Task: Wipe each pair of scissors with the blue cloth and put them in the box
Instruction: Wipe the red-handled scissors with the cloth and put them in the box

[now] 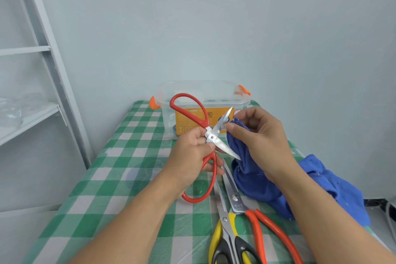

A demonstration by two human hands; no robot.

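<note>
Left grip point(192, 146) pinches the red scissors point(212, 136) at the pivot, blades splayed wide toward the right grip point(255, 135), which holds a fold of the blue cloth point(252, 176). The upper blade points up and away toward the box point(203, 92), which stands beyond both grips. The lower blade runs down into the cloth, so the right grip is likely nearer for the wipe. That blade's tip is hidden in the folds. Below the grips, yellow-handled scissors point(225, 218) and orange-handled scissors point(235, 197) lie on the worktop point(107, 178), handles cut off by the frame edge. The box's contents are hard to make out.
</note>
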